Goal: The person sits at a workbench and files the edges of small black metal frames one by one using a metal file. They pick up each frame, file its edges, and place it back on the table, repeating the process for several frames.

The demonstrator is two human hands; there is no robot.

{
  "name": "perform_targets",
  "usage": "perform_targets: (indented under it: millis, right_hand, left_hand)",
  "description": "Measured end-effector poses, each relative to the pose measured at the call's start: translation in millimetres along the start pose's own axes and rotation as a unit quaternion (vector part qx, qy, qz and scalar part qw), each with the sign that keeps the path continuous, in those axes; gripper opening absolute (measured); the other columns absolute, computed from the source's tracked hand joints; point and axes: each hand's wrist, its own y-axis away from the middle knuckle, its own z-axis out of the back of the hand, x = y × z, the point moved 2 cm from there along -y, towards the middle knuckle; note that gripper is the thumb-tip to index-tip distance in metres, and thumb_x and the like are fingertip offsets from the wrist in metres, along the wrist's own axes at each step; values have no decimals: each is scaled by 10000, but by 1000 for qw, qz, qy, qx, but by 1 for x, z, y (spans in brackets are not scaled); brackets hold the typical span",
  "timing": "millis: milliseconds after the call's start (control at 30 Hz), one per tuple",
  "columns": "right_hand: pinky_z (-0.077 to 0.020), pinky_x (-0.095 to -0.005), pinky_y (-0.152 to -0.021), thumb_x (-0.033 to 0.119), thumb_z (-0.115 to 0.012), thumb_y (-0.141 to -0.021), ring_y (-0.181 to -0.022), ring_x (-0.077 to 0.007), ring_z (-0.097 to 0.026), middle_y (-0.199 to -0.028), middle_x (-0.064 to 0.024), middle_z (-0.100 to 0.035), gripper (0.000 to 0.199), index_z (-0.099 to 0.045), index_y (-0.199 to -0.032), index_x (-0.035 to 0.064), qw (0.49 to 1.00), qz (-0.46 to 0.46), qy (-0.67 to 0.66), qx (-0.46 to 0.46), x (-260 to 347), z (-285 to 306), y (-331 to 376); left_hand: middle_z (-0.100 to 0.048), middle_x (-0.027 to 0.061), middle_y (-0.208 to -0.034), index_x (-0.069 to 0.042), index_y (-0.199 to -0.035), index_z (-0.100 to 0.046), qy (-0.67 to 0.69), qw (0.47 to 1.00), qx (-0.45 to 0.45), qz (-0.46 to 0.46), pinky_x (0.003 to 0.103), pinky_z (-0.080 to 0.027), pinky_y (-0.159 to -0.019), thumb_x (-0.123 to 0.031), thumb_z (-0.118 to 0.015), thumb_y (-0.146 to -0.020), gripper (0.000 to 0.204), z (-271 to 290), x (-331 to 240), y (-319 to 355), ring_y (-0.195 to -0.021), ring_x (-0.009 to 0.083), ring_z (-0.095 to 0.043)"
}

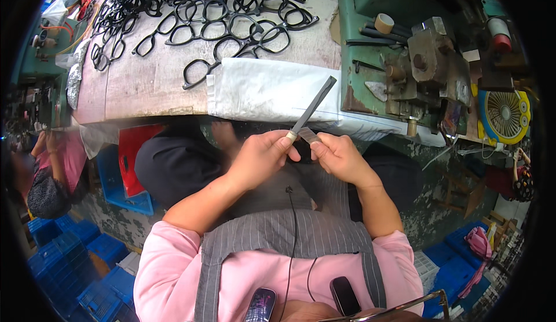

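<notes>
Workshop clutter surrounds you: a worn wooden workbench [150, 84] ahead is strewn with dozens of black plastic eyeglass frames [231, 15], with a white cloth [260, 87] draped over its near edge. To the right stands a green metal machine [417, 61], rusty in places, with a roll of tape [383, 22] resting on it and a small yellow fan [505, 115] beyond. Blue plastic crates [69, 252] are stacked on the floor to your left, near another person in pink.

Your hands meet just above your lap, over a grey striped apron [278, 235]. Your left hand [260, 157] is curled tightly around the taped handle end of a long flat file [313, 108], which angles up and away toward the cloth. Your right hand [341, 158] pinches a small dark piece [308, 136] against the file's lower end; the fingers are closed narrowly on it, and it is too hidden to identify.

The file looks stiff, steel and fairly light, with a rough gripping surface, best held by the wrapped end. The small piece seems light and easy to drop, so a firm fingertip pinch suits it.
</notes>
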Motion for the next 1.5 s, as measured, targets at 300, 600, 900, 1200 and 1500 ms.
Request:
perform_targets:
  millis: [300,600,900,1200,1500]
  right_hand:
    - [-459,-357,-551,207,-542,-926,-570,-288,-621,-636,-153,-617,258,-572,-785,-8,998,17,37,-45,1,-4,0]
    - [-434,-328,-503,211,-533,-933,-492,-214,-571,-554,-116,-567,278,-570,-754,1,999,-3,-6,-51,6,-1,0]
    - [-399,-293,-462,217,-534,-941,-443,-129,-516,-487,-59,-505,284,-569,-749,11,998,2,-32,-54,4,-3,-1]
    - [-393,-289,-459,224,-538,-938,-442,-124,-510,-487,-52,-504,289,-565,-740,15,999,2,-18,-42,3,0,-1]
    - [-436,-314,-517,218,-542,-925,-505,-199,-575,-564,-99,-575,281,-573,-738,11,999,-2,6,-37,4,-1,0]
  left_hand:
    - [-635,60,-807,36,-1139,-588,-22,999,-25,-2,182,-372,-497,-175,-480,-994,278,2,0,-2,-602,57,-465]
    - [-640,74,-844,23,-1111,-587,96,995,-19,-23,195,-393,-510,-173,-491,-988,250,-2,1,-2,-639,71,-494]
    - [-638,74,-858,24,-1125,-576,162,987,2,-22,203,-399,-520,-193,-482,-992,272,0,-3,-1,-659,75,-497]
    - [-639,72,-856,26,-1130,-580,152,988,18,-17,197,-394,-519,-192,-485,-991,276,1,-2,-1,-656,70,-490]
    - [-647,69,-845,37,-1132,-598,63,998,-4,-22,189,-398,-515,-179,-495,-987,280,1,-2,0,-637,63,-493]
